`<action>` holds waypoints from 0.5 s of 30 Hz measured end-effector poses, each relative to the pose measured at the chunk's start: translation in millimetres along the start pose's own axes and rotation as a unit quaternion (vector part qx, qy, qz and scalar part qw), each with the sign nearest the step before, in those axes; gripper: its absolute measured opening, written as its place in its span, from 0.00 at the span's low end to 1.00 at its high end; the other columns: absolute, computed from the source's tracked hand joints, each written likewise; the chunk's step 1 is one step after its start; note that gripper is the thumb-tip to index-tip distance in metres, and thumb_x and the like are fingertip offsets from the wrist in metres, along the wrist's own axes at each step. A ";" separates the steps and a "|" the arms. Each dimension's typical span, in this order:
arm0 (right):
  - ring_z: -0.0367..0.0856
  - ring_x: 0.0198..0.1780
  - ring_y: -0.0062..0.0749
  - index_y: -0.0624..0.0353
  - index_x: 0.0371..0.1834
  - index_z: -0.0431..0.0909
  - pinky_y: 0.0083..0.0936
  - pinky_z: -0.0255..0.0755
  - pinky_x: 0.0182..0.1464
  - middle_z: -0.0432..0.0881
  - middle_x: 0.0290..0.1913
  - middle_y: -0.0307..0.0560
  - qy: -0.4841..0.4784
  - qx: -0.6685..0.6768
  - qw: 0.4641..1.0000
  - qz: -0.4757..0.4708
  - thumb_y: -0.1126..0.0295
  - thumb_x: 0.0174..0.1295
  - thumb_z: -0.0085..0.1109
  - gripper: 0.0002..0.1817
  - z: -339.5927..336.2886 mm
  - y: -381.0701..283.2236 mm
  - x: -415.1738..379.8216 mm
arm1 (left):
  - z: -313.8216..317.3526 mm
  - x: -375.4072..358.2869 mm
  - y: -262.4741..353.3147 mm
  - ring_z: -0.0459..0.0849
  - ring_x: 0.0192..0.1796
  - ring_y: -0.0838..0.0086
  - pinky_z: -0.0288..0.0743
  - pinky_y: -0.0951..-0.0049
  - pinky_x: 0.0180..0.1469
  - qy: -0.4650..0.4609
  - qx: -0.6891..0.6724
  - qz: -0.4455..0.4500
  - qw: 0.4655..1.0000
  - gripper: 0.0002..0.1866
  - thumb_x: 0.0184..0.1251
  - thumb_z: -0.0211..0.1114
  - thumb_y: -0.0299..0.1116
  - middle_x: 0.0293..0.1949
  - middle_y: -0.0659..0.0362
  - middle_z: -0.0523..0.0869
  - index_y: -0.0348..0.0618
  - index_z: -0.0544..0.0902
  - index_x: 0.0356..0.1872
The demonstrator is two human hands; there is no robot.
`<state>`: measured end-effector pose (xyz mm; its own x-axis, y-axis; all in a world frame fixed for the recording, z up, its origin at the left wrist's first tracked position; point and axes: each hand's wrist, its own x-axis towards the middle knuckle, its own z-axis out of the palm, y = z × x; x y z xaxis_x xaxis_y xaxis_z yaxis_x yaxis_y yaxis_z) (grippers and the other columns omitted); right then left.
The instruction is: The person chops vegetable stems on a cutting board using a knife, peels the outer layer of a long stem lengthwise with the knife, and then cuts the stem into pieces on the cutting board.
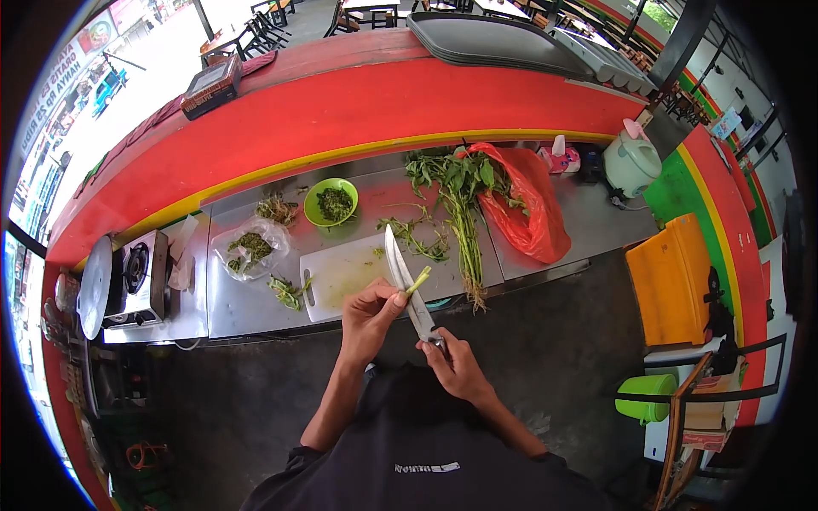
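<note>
In my right hand (453, 364) is the handle of a large knife (400, 271), its blade pointing up and away from me. My left hand (372, 319) pinches a short pale-green vegetable stem (419, 279), which crosses the blade. Both hands are in front of the counter's near edge. Behind them lies a white cutting board (336, 271) with a few green scraps on it. Right of the board are loose leafy sprigs (422, 238) and a bunch of long-stemmed greens with roots (463, 230). A green bowl (317, 204) of chopped greens stands behind the board.
A clear plastic bag (232, 271) of chopped greens lies left of the board. The red plastic bag (545, 221) sits beside the bunch. At the far left is a gas stove (153, 277); a rice cooker (632, 163) stands far right. Red wall (341, 102) borders the back.
</note>
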<state>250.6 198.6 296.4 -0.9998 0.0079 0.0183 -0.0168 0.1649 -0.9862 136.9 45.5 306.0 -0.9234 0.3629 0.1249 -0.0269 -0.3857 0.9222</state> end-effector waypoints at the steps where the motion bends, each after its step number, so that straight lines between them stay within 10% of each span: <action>1: 0.67 0.21 0.15 0.68 0.43 0.76 0.22 0.61 0.24 0.73 0.20 0.38 -0.001 0.000 1.000 0.000 0.70 0.73 0.53 0.10 0.6 -0.5 -0.3 | 0.0 0.2 -1.0 0.71 0.33 0.86 0.64 0.82 0.35 0.001 0.000 0.000 1.000 0.03 0.69 0.66 0.24 0.32 0.66 0.78 0.37 0.87 0.36; 15: 0.64 0.19 0.14 0.67 0.42 0.77 0.22 0.57 0.23 0.69 0.18 0.37 0.015 0.004 1.000 -0.001 0.69 0.73 0.53 0.10 -1.3 2.5 2.8 | -4.0 -8.6 -9.8 0.76 0.37 0.85 0.70 0.83 0.40 -0.009 -0.020 -0.025 0.999 0.04 0.69 0.66 0.25 0.34 0.65 0.80 0.37 0.87 0.41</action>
<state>247.8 200.3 294.2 -0.9990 0.0365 0.0258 -0.0198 0.1568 -0.9874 143.6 42.8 294.4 -0.9135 0.3976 0.0864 -0.0881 -0.4007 0.9120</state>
